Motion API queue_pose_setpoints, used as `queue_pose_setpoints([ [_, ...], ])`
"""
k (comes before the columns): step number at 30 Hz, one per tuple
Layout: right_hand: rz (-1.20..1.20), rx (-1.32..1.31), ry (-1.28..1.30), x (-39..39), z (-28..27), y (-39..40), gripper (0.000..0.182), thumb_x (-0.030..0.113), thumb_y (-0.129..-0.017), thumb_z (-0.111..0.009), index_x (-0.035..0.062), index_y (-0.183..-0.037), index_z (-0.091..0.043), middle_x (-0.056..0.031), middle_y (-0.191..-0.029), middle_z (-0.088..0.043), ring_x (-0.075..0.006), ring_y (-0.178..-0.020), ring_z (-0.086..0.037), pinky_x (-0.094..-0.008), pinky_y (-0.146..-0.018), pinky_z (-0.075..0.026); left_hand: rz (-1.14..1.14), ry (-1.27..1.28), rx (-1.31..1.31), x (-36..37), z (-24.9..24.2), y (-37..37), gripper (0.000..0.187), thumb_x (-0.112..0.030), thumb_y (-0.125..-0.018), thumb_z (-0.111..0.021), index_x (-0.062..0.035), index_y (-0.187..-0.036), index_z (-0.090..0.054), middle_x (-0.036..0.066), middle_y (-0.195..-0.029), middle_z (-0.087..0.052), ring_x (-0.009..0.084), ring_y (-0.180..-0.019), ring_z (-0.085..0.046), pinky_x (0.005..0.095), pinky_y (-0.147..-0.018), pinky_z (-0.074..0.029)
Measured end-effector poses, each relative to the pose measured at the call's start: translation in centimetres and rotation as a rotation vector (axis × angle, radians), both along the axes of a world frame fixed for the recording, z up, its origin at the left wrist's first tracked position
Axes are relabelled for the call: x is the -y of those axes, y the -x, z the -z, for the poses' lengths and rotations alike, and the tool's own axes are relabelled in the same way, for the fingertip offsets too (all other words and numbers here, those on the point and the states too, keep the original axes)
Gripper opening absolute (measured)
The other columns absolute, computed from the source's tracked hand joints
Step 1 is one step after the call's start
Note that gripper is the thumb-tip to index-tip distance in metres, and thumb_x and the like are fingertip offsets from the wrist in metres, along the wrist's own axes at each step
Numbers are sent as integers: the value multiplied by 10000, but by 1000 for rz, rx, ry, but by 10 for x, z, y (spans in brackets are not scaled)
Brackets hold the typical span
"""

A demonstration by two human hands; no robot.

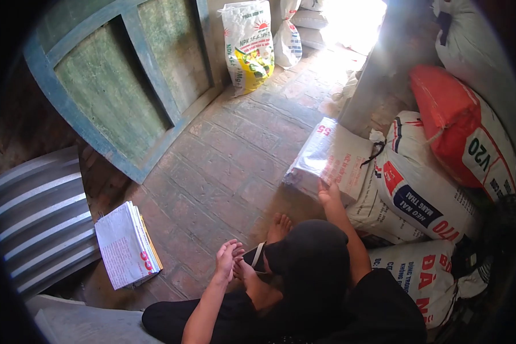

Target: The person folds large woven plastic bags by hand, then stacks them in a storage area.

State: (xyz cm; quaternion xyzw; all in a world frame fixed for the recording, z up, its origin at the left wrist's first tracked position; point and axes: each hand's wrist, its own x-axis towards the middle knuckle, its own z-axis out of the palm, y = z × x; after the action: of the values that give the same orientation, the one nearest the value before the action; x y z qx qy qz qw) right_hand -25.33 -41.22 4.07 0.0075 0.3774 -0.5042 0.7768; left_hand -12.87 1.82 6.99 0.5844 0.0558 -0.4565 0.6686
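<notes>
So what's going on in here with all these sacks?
A person sits on the brick floor. The right hand rests on a flat white sack lying atop the full sacks stacked to the right. The left hand is open near the knee, holding nothing. A pile of folded empty sacks lies to the left, beside corrugated sheeting.

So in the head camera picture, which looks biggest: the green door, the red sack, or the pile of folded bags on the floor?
1. Green door, clearly the largest.
2. Red sack.
3. Pile of folded bags.
The last two look close in size, and the fisheye lens bends things near the edges, so that ranking is unsure.
</notes>
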Motion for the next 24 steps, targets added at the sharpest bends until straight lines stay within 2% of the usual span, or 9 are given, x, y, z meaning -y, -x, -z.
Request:
queue_pose_setpoints([
  [4, 41, -90, -53, -2, -10, -11, 367, 298, -1059, -483, 64, -1342, -478, -156, -1340, -558, -326, -1208, -587, -527, -1006, -549, 60, -58, 143, -16, -6, -23, 321, -242, -988, -581, -82, -1266, -560, 67, -1124, -673, 168, -943, -661, 311, -772, -536],
  [5, -4, -70, -46, -14, -23, -6, 345, 207, -1045, -500, 41, -1346, -465, -132, -1302, -572, -293, -1184, -593, -445, -992, -571, 103, -94, 209, -24, -8, -35, 310, -241, -987, -590, -75, -1248, -574, 65, -1096, -680, 157, -923, -663, 299, -762, -537],
  [6, -41, -90, -31, -21, -22, -3, 366, 210, -1038, -513, 34, -1354, -458, -134, -1321, -559, -295, -1205, -578, -441, -1008, -558, 144, -128, 278, -35, -11, -49, 300, -241, -985, -600, -69, -1231, -589, 63, -1068, -687, 147, -903, -665, 287, -752, -538],
  [10, -340, -109, -5, -79, -22, 7, 438, 272, -1001, -578, 27, -1348, -473, -143, -1390, -499, -296, -1279, -519, -444, -1104, -472, 86, -460, 974, -95, -32, -103, 253, -199, -934, -673, -35, -1126, -659, 58, -951, -696, 126, -834, -655, 292, -777, -540],
  [14, -826, -98, -17, -129, -17, -11, 483, 295, -957, -620, 80, -1370, -493, -84, -1314, -562, -253, -1156, -582, -446, -1037, -495, -297, -913, 1142, -166, -24, -153, 358, -259, -823, -740, -52, -1109, -678, 119, -989, -706, 264, -918, -687, 381, -830, -539],
  [15, -935, -83, -14, -143, -10, -25, 478, 298, -954, -622, 86, -1365, -499, -77, -1296, -570, -249, -1138, -587, -445, -1028, -497, -381, -1005, 1183, -183, -7, -164, 436, -312, -769, -764, -66, -1117, -673, 164, -1063, -677, 344, -1027, -642, 437, -912, -506],
  [17, -1102, -68, -10, -162, 13, -37, 470, 304, -949, -626, 98, -1356, -512, -63, -1261, -587, -241, -1103, -597, -441, -1012, -500, -407, -1258, 1219, -191, -10, -165, 489, -310, -746, -772, -70, -1144, -621, 173, -1134, -597, 385, -1099, -560, 475, -943, -478],
  [20, -1225, -33, 18, -173, 26, -45, 458, 313, -941, -631, 116, -1342, -531, -43, -1209, -613, -229, -1050, -611, -435, -987, -504, -301, -1485, 1168, -210, -8, -157, 500, -298, -743, -776, -88, -1164, -607, 181, -1185, -563, 381, -1107, -552, 491, -938, -478],
  [24, -1292, -139, -113, -205, 58, -46, 373, 311, -936, -633, 127, -1258, -593, -24, -1063, -635, -203, -982, -623, -452, -943, -517, -308, -1446, 1053, -225, 10, -158, 421, -271, -791, -734, -79, -1152, -635, 162, -1150, -601, 371, -1063, -585, 495, -900, -497],
])
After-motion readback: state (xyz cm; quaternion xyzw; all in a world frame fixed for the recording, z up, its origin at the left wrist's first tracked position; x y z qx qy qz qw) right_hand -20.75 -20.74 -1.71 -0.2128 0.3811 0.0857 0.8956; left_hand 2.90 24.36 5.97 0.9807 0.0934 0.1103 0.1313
